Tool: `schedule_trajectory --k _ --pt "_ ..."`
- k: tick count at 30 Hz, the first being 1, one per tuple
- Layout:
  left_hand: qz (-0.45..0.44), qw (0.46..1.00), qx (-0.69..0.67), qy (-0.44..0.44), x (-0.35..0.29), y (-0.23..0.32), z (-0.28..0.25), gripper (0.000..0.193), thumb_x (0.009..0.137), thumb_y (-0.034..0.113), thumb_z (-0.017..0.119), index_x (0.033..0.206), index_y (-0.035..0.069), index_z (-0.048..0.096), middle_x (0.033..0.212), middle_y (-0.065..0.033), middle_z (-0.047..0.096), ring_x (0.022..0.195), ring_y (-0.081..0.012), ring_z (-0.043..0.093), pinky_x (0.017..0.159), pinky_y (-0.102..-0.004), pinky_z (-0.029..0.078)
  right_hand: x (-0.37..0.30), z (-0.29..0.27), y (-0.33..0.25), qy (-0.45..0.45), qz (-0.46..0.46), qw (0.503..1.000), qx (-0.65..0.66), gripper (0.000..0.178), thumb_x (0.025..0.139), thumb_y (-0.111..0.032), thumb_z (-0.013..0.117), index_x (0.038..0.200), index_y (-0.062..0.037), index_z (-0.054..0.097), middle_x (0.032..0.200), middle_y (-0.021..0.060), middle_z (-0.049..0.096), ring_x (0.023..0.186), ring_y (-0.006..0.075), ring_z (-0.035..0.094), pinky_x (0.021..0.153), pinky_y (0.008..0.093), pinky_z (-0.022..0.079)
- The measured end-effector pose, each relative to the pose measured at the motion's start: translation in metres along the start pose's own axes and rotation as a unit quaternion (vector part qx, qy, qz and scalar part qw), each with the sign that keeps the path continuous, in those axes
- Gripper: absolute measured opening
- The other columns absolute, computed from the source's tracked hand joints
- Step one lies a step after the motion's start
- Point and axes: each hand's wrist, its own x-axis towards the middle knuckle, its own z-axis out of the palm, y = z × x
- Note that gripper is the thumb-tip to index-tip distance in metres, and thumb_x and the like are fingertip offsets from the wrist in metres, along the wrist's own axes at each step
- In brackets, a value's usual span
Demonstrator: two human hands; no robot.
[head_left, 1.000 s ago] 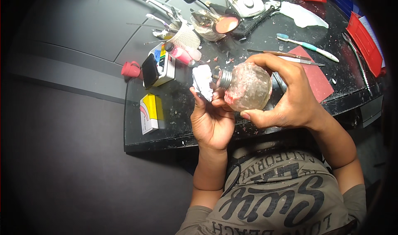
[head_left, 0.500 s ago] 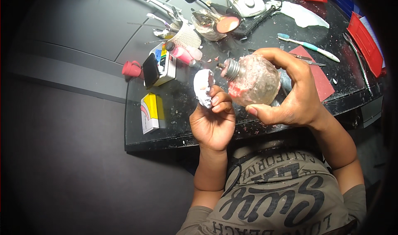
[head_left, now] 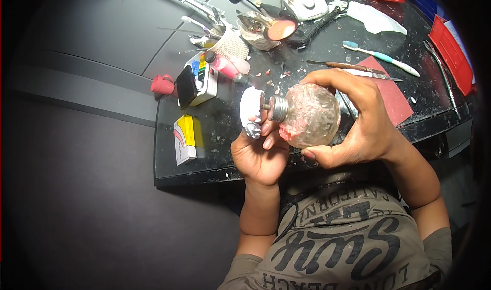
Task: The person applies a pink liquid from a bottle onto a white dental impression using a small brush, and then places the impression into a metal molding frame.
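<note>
My left hand point(head_left: 262, 159) is closed on a small curved white dental cast point(head_left: 249, 106), its fingertips at the lower right side of it. In my right hand point(head_left: 372, 119) is a round glass spirit lamp point(head_left: 316, 115), smeared with pink wax and tipped on its side. Thumb and fingers wrap its body from the right. The lamp's metal neck points left, and its thin wick tube reaches right up to the cast; I cannot tell whether they touch. No flame can be made out.
On the black table point(head_left: 215, 159) lie a toothbrush point(head_left: 381, 57), a wax knife point(head_left: 337, 65), and a pink wax sheet point(head_left: 394, 101). A yellow-and-white box point(head_left: 185, 139) stands at left, below a white container point(head_left: 207, 83) with a black phone point(head_left: 186, 87). Behind are a tool cup point(head_left: 230, 44) and red trays point(head_left: 450, 55).
My right hand has brought the spirit lamp left and slightly down, so its neck now meets the cast's edge. The left hand has barely shifted, tilting the cast a little.
</note>
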Motion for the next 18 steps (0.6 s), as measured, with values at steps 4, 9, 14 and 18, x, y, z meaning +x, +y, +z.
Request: schedule_trajectory --k 4,9,14,18 --pt "0.0 0.999 0.023 -0.043 0.0 0.002 -0.005 0.02 0.091 0.005 0.061 0.108 -0.004 0.065 0.102 -0.0141 0.062 0.084 -0.0188 0.057 0.059 -0.0268 0.05 0.0 0.0 -0.001 -0.009 0.014 1.0 0.016 0.069 0.057 -0.03 0.091 0.112 0.0022 0.065 0.101 0.0139 0.07 0.086 0.0256 0.067 0.078 0.0333 0.052" --pt "-0.002 0.998 0.044 -0.038 0.0 0.003 -0.004 0.019 0.091 0.006 0.063 0.107 -0.004 0.065 0.101 -0.0143 0.062 0.081 -0.0176 0.057 0.059 -0.0265 0.05 0.0 0.001 -0.002 -0.023 -0.007 1.0 0.017 0.068 0.057 -0.03 0.091 0.111 0.0024 0.065 0.098 0.0144 0.07 0.085 0.0264 0.068 0.077 0.0335 0.052" --pt "0.008 0.998 0.063 -0.002 -0.001 0.005 -0.007 0.02 0.095 0.012 0.064 0.109 -0.003 0.065 0.104 -0.0136 0.066 0.079 -0.017 0.059 0.059 -0.0266 0.049 0.0 0.002 -0.001 -0.007 0.011 1.0 0.019 0.068 0.057 -0.031 0.091 0.11 0.0024 0.065 0.097 0.0143 0.07 0.084 0.0269 0.067 0.076 0.0337 0.052" --pt "-0.002 0.998 0.055 -0.036 -0.002 0.006 -0.009 0.025 0.098 0.019 0.064 0.114 -0.001 0.063 0.103 -0.0113 0.068 0.081 -0.0171 0.06 0.06 -0.0274 0.049 0.0 0.0 -0.001 -0.027 -0.001 0.999 0.024 0.067 0.057 -0.03 0.091 0.11 0.0025 0.065 0.097 0.0139 0.07 0.083 0.0255 0.067 0.076 0.0334 0.052"
